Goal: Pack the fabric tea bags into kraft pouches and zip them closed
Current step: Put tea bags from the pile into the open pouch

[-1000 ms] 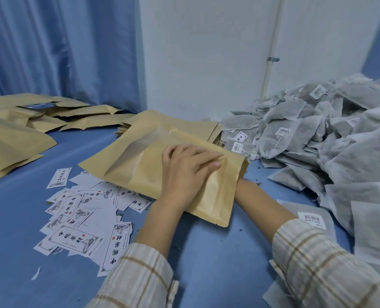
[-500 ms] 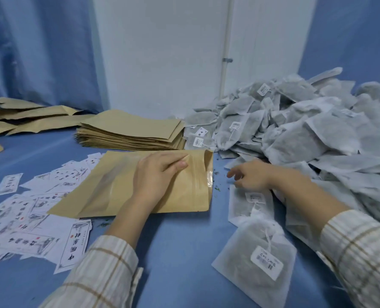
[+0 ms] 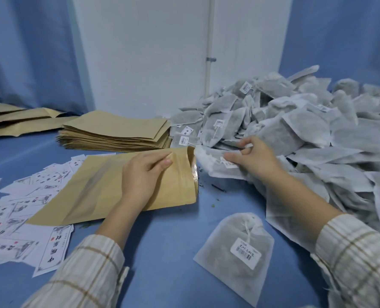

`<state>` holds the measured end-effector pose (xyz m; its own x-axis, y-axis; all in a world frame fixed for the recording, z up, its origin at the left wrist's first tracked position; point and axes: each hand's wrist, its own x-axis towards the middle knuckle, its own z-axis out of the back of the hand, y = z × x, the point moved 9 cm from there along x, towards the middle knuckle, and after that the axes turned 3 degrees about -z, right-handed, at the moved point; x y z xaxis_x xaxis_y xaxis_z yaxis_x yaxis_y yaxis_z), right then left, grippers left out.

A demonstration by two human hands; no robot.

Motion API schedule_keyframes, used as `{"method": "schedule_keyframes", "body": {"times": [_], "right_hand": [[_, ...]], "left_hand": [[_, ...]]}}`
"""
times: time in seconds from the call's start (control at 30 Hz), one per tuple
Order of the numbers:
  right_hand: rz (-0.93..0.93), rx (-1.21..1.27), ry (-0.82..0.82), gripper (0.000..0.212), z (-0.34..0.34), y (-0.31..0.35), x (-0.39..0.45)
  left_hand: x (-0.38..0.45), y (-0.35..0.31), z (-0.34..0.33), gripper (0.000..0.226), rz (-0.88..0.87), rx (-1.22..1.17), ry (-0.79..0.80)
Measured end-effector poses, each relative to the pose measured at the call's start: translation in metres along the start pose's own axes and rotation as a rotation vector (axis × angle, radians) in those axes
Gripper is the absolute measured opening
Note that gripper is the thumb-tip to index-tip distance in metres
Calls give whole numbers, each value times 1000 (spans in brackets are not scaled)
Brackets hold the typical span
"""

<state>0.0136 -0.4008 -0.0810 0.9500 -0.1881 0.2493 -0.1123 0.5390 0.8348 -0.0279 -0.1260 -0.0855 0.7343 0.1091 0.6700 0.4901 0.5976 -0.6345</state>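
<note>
2 hands are busy: the left hand point(image 3: 143, 174) pinches the open mouth of the kraft pouch point(image 3: 109, 187) lying flat on the blue table point(image 3: 167, 245), while the right hand point(image 3: 249, 158) grips a tea bag point(image 3: 213, 162) just beside that mouth, at the heap's point(image 3: 306, 130) edge.

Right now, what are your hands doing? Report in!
Left hand holds the pouch mouth open. Right hand pinches a tea bag at the mouth, not in yet. Nothing in the way.
</note>
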Motion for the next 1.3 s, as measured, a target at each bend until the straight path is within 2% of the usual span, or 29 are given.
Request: {"method": "schedule_keyframes", "body": {"times": [0.1,0.2,0.27,0.33,0.4,0.47,0.6,0.77,0.9,1.0,1.07,1.17,1.3], "right_hand": [[8,-53,-75,29,-21,12,-10],[37,36,-38,18,-60,32,-21],[5,65,94,15,-91,40,-24],[-79,185,345,23,-120,43,-33],[-26,139,596,22,-136,49,-45],[64,-51,700,21,-133,49,-52],[192,-201,703,20,-95,46,-50],[53,-374,983,28,-58,7,-67],[-19,-508,1074,40,-46,-19,-80],[-36,-548,1070,28,-47,-30,-83],[-38,-454,1014,16,-49,-28,-79],[-23,-255,739,11,-31,-17,-53],[-13,-50,429,19,5,-12,-23]], "left_hand": [[2,-4,3,21,14,-68,-18],[1,-8,-1,16,11,-80,-7],[-2,-8,-4,15,33,-78,0],[-3,-9,-7,16,31,-105,14],[-3,-11,-7,18,14,-140,30],[-1,-10,-6,20,11,-152,36],[-1,-10,-7,19,19,-138,37],[-4,-11,-9,18,28,-128,56],[-6,-14,-9,19,29,-134,72],[-8,-16,-10,19,26,-134,87],[-10,-16,-11,19,26,-136,97],[-12,-15,-10,19,25,-126,93],[-10,-11,-7,18,29,-113,68]]}}
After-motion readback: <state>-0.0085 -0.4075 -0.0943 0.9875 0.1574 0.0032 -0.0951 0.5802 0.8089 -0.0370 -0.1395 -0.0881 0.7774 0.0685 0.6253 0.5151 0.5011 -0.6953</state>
